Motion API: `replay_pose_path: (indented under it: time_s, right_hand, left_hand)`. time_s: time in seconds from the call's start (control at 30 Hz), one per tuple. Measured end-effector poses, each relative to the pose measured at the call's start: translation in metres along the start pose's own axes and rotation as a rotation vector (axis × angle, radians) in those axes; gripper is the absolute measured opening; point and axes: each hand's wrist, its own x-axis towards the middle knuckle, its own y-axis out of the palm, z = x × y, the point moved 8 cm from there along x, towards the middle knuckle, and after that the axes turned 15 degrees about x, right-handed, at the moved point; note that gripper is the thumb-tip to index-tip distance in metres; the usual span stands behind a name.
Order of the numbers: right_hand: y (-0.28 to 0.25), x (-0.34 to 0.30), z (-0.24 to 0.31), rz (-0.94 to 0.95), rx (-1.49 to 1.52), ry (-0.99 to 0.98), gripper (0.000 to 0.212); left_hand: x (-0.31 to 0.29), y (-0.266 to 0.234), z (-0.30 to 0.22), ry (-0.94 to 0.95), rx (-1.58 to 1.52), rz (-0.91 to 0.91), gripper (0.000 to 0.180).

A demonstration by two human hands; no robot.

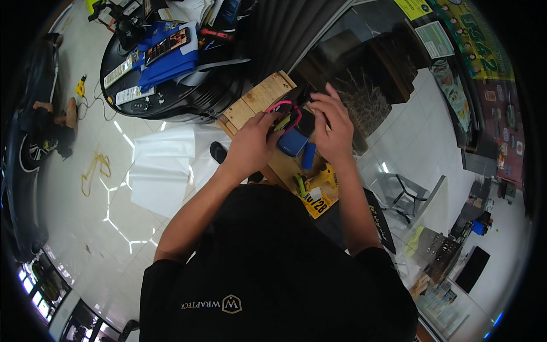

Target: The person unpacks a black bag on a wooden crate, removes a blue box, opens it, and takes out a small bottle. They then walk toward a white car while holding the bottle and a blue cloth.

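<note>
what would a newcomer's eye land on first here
Probably the bright pink loop by the fingertips of the left hand, with the right hand just beyond it. After that, the large white sheet on the floor at left, then the blue cloth on the black table at upper left.

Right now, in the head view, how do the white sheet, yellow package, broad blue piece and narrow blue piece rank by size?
Largest: white sheet
yellow package
broad blue piece
Smallest: narrow blue piece
</note>
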Motion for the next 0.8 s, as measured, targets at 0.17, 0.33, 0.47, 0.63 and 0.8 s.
replay_pose_path:
  time_s: [0.17,0.33,0.47,0.63,0.8]
  right_hand:
    - [0.040,-0.058,-0.055,-0.071,0.588,0.538,0.032]
    - [0.091,-0.090,-0.057,-0.167,0.986,0.722,0.023]
    - [0.101,-0.088,-0.055,-0.204,1.150,0.805,0.021]
    - [0.095,-0.069,-0.058,-0.043,1.122,0.709,0.022]
    - [0.076,-0.065,-0.047,-0.055,1.504,0.618,0.025]
  left_hand:
    - [-0.002,0.007,0.003,-0.007,-0.061,0.041,0.041]
    - [-0.006,0.013,0.007,-0.012,-0.021,0.069,0.046]
    - [-0.010,0.012,0.004,0.057,-0.030,0.097,0.054]
    - [-0.013,0.013,-0.001,0.000,-0.018,0.189,0.056]
    - [-0.013,0.015,0.016,0.014,-0.014,0.084,0.053]
